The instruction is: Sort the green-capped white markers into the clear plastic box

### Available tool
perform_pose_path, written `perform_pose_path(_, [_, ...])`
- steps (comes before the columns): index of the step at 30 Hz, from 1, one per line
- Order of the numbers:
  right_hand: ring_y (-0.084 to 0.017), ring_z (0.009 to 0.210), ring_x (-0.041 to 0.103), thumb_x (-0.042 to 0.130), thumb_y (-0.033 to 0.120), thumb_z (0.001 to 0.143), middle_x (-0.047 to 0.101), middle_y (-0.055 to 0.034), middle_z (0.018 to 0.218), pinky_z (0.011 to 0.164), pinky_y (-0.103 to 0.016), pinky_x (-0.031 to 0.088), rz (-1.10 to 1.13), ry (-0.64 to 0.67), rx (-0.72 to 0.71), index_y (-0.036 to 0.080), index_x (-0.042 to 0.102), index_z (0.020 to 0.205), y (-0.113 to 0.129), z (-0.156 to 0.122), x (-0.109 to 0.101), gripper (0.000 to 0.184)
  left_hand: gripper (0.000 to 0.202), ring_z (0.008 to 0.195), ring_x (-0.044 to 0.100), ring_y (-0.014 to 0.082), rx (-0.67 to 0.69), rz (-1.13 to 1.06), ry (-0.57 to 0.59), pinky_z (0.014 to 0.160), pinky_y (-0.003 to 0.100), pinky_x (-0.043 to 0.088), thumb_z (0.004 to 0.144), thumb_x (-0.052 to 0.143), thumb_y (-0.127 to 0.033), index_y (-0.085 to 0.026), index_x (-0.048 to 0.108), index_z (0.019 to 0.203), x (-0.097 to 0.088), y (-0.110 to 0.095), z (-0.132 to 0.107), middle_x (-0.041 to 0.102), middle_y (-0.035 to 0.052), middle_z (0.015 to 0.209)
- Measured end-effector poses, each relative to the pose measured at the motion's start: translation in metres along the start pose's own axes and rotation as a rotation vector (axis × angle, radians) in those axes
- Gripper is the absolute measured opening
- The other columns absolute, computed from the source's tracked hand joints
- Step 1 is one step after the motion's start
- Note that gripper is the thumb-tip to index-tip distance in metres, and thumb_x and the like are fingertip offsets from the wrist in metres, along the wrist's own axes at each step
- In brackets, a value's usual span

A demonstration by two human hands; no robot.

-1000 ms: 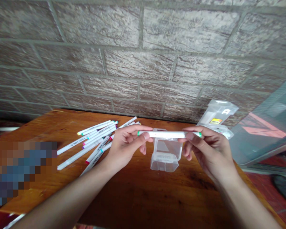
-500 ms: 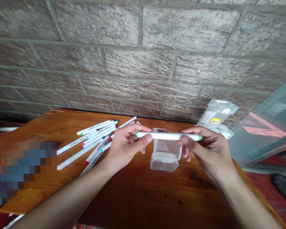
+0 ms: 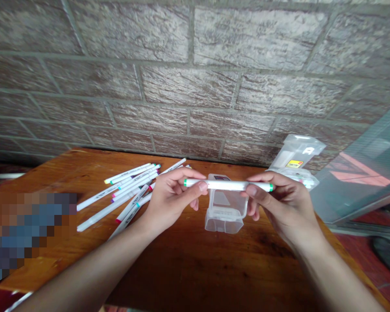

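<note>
A white marker (image 3: 227,186) with green ends is held level between my two hands, above the table. My left hand (image 3: 177,193) pinches it near its left end with thumb and fingers. Near the other end, my right hand (image 3: 279,199) grips it the same way. Behind and below the marker, a clear plastic case (image 3: 225,221) stands open on the table, partly covered by the marker. To the left of my left hand lies a loose pile of white markers (image 3: 133,182) with variously coloured ends; my hand and forearm hide some of them.
The wooden table (image 3: 198,268) reaches back to a stone-block wall (image 3: 169,86). At the back right stands another open clear case (image 3: 294,151) with a yellow label. A glass panel (image 3: 364,173) rises beyond the table's right edge. A blurred-out patch covers the left side.
Almost nothing differs. The marker and both hands have shifted very slightly to the left, with the same grip.
</note>
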State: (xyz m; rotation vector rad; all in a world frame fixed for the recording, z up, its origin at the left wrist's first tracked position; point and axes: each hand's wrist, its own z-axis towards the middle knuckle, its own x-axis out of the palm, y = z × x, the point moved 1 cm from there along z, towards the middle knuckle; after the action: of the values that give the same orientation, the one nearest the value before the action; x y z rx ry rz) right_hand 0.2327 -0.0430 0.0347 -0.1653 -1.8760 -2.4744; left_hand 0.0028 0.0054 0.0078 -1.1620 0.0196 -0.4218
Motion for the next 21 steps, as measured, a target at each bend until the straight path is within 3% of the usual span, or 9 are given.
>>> perform_pose_path(21, [-0.015,0.045,0.068,0.093,0.034,0.086,0.083,-0.0052,0.076,0.041,-0.023,0.055,0.026,0.005,-0.015,0.02,0.084,0.094,-0.0025,0.0016,-0.0029,0.018,0.019,0.051,0.062,0.011,-0.046,-0.06,0.014,0.051,0.025,0.054,0.094,0.085,-0.034,-0.018,0.082,0.104,-0.0044,0.0049,-0.0025,0.08,0.0049,0.08])
